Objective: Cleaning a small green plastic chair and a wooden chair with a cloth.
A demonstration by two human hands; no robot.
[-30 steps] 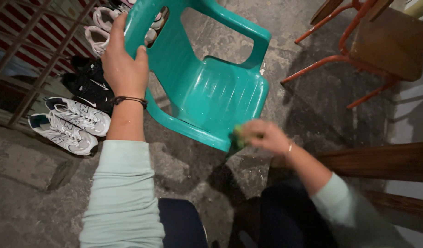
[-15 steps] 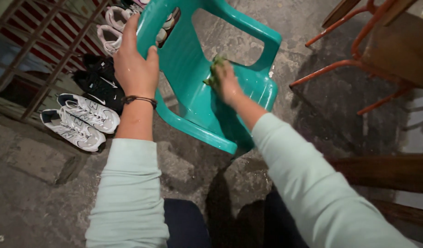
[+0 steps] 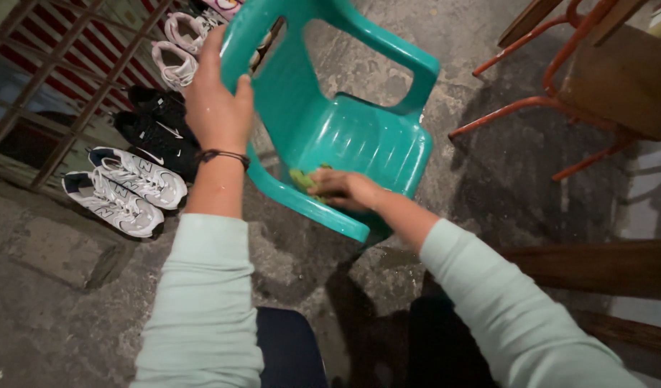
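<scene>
Gripping the backrest edge of a teal plastic chair [image 3: 345,136], the left hand [image 3: 219,108] has its fingers curled over the rim and its thumb on the seat side, so the chair sits tipped toward the person on the rough concrete floor [image 3: 65,316]. Down at the chair's front seat edge, the right hand [image 3: 341,188] is closed around a green sponge [image 3: 302,179], pressing it flat on the wet-looking seat. Left of the chair, a row of sneakers: white pair [image 3: 122,190], black pair [image 3: 158,126], pale pair [image 3: 176,50]. Right of the chair stands an orange-legged wooden chair [image 3: 596,79].
</scene>
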